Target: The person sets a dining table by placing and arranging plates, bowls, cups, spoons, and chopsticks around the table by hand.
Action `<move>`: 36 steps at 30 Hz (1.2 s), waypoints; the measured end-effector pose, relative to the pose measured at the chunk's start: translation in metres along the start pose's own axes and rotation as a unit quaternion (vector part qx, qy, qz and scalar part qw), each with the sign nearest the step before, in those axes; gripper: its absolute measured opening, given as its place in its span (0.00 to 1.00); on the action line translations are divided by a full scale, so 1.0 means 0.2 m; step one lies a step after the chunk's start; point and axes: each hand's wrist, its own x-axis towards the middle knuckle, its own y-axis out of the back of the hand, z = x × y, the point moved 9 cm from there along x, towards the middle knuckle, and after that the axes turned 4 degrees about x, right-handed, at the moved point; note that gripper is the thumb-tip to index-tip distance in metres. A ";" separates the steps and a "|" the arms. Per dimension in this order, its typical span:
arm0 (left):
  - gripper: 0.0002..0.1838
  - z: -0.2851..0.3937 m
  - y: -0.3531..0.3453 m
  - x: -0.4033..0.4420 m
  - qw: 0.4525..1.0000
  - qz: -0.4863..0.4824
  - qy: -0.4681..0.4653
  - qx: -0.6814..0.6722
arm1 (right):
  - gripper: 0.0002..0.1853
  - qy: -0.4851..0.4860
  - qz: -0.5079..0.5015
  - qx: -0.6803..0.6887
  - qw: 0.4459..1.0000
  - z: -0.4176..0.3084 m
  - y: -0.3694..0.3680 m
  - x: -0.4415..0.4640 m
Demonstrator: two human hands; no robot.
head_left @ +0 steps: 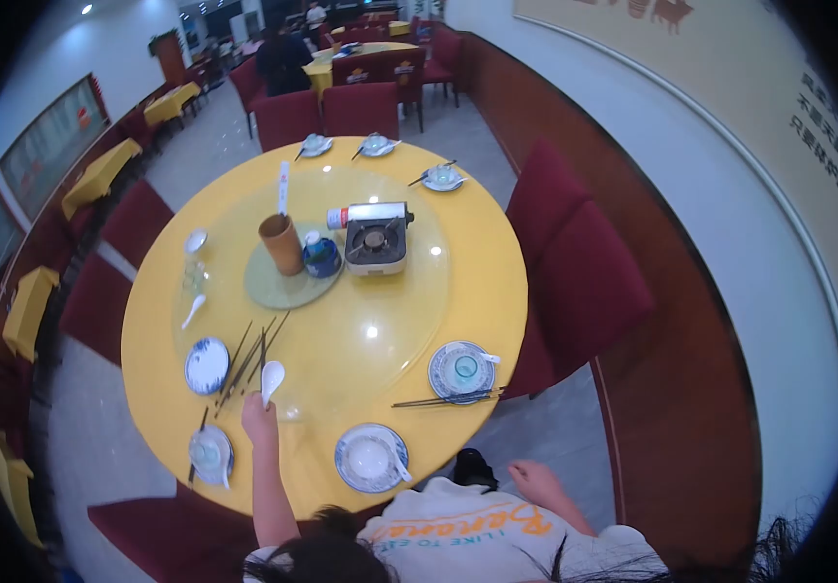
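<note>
My left hand [260,420] reaches over the near left of the round table, closed on the handle of a white soup spoon [273,375]. A dark chopstick [263,346] rises from the same spot; whether the fingers grip it too, I cannot tell. Just beyond lie several loose chopsticks [236,361] and a blue-and-white plate stack [207,365]. In front of my body is a place setting, a white bowl [369,456] on a patterned plate with a spoon. My right hand [533,478] hangs off the table by my side, fingers curled, nothing visible in it.
The yellow table [477,291] carries a glass turntable with a portable gas stove [376,255], a bamboo holder [281,243] and a blue pot [321,257]. Other settings, such as a plate with a glass [464,369], line the rim. Red chairs [584,262] surround it.
</note>
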 end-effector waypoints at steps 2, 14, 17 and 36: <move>0.06 0.07 0.06 -0.18 0.999 -0.015 0.027 -0.031 | 0.15 0.096 -0.010 0.000 0.995 -0.08 -0.03 0.16; 0.05 0.19 0.29 -0.91 0.983 -0.008 0.180 -0.035 | 0.15 0.330 -0.191 0.012 0.924 -0.66 -0.39 0.61; 0.05 0.19 0.25 -0.99 0.973 -0.026 0.227 -0.026 | 0.14 0.296 -0.246 0.016 0.923 -0.64 -0.53 0.66; 0.06 0.23 -0.17 -1.15 0.951 -0.113 0.285 -0.050 | 0.13 0.256 -0.303 -0.007 0.918 -0.53 -1.04 0.64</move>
